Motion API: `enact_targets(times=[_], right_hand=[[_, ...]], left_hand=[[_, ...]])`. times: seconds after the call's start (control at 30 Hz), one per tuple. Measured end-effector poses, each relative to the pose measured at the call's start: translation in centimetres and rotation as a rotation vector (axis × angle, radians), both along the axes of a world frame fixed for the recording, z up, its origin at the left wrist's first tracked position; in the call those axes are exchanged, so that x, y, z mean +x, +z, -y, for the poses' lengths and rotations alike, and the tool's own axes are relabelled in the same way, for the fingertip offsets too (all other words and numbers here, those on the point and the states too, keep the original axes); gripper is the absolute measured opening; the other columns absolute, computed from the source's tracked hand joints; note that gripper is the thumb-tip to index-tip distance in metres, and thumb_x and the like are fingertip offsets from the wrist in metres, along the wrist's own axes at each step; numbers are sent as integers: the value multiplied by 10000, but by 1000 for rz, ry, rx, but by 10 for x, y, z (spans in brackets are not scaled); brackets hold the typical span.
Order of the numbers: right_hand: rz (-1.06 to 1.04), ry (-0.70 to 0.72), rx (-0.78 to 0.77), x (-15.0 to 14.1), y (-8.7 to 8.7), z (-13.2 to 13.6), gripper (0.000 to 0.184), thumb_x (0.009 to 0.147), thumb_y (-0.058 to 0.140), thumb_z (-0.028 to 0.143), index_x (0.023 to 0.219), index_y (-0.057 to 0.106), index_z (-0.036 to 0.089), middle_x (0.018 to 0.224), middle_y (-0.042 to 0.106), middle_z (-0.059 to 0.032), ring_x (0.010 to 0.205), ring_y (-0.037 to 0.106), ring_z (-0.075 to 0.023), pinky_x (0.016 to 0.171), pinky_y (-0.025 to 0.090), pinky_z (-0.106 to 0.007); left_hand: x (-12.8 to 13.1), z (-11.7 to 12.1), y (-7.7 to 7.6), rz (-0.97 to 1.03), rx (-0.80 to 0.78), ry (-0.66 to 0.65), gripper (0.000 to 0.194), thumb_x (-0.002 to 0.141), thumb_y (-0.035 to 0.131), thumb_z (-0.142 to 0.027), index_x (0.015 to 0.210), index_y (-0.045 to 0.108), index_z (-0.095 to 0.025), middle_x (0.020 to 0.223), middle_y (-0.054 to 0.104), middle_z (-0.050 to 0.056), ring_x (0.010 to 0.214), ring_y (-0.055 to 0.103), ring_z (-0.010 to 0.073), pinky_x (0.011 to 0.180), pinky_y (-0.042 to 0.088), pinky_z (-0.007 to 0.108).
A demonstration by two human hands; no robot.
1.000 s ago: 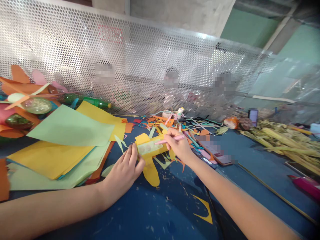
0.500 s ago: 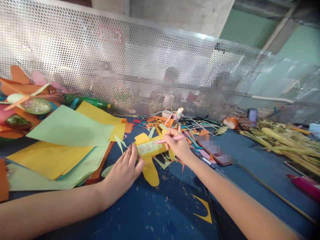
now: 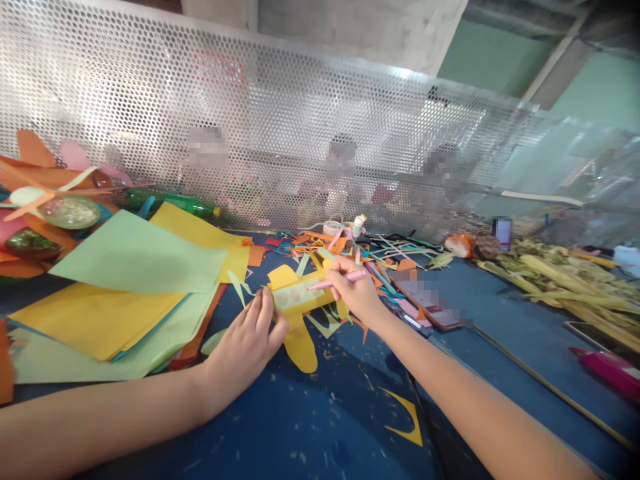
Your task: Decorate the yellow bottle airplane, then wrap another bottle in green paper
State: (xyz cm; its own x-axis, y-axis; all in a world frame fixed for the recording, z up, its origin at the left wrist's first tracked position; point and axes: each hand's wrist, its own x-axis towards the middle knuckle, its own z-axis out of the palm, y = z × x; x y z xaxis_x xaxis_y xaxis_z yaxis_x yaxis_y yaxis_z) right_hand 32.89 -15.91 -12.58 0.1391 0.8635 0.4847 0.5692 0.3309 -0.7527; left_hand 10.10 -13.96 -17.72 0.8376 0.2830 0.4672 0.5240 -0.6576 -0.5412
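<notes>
A yellow paper airplane (image 3: 301,343) with rounded wings lies in front of me on the blue table. Along its body runs a pale green strip (image 3: 299,295) with round marks on it. My left hand (image 3: 253,327) grips the airplane's left end, fingers bent over its edge. In my right hand (image 3: 353,287) a pink pen (image 3: 345,279) is pinched, its tip at the pale strip. My right fingers partly cover the airplane's right end. Green and orange paper scraps (image 3: 325,325) lie under and around it.
Coloured paper sheets (image 3: 140,253) are stacked at left, near paper-covered bottle crafts (image 3: 55,207). A phone (image 3: 425,303), corn husks (image 3: 560,273), a thin stick (image 3: 545,383) and a pink packet (image 3: 607,373) lie at right. A perforated metal screen (image 3: 300,127) stands behind.
Almost nothing differs. The whole view has shifted very slightly; both hands, the pen and the airplane keep their places.
</notes>
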Motion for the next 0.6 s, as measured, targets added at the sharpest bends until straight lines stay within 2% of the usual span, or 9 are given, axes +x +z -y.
enact_targets(times=[0.3,0.6], right_hand=[[7,-16,3,0,-1,1,273,824,472,220,568,381,226,404,437,81,407,439,-101,508,379,-226],[-29,-33,-2,-4,-2,2,268,821,478,223,569,385,222,398,420,82,396,407,-96,492,347,-225]], left_hand=[[0,0,-2,40,-28,6,264,853,553,-168,1105,512,-97,1308,477,294,1205,496,376,924,498,448],[0,-2,-4,17,62,5,376,778,661,-193,1099,502,-78,1277,475,344,1177,518,385,919,498,421]])
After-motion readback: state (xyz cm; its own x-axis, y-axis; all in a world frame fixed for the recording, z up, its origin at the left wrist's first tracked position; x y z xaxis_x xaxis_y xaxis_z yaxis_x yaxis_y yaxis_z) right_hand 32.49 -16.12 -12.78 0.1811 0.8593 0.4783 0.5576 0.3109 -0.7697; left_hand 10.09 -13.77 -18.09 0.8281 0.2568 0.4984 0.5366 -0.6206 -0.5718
